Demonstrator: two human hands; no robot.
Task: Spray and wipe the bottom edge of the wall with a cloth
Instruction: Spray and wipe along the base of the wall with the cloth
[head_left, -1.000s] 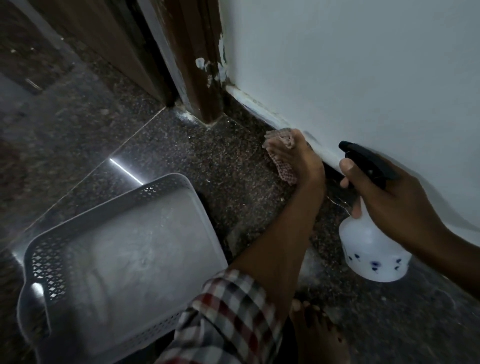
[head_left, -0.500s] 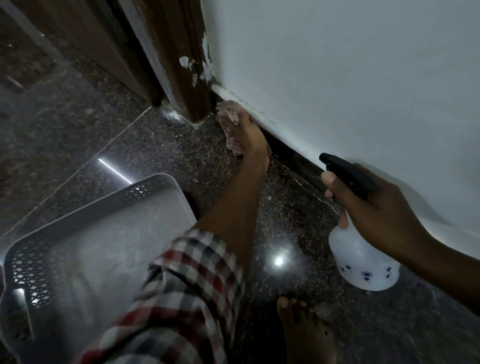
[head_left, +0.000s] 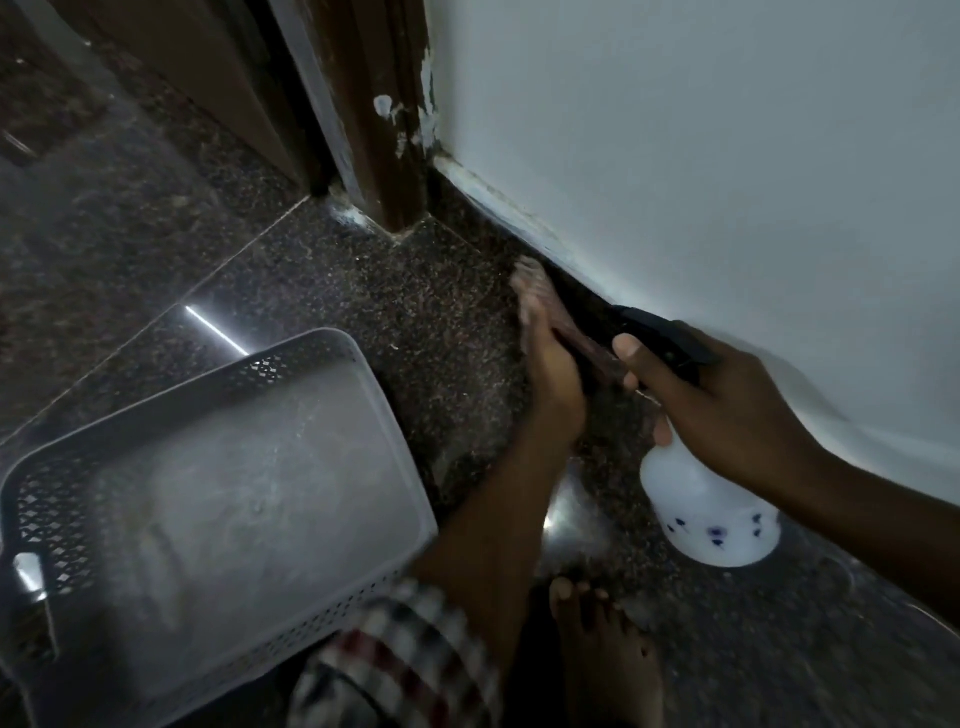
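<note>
Head view puts my left hand (head_left: 550, 374) low at the floor's (head_left: 363, 312) far edge, holding the cloth (head_left: 531, 291) bunched against the dark bottom edge of the wall (head_left: 498, 213); motion blur hides exactly how my fingers lie on it. My right hand (head_left: 727, 410) is wrapped around the neck of the spray bottle (head_left: 711, 519), one finger over the black trigger head, and the nozzle sits just beside my left wrist, aimed roughly along the strip. That closeness is my main worry: a squeeze now would likely wet my own hand and the cloth rather than the strip ahead, and a fast stroke back could knock the cloth hand into the bottle. Any run-off would land on polished stone near my bare foot (head_left: 602, 654), which I judge slippery once wet. For room, the strip runs open from the cloth to the door frame (head_left: 384, 130) at the corner, where the stroke must stop short or my knuckles meet wood. Toward me, the grey basket (head_left: 218, 493) lies close beside my left forearm and checked sleeve (head_left: 395, 670), so my elbow has little swing on that side. On the right, the bottle and my arm block the strip.
</note>
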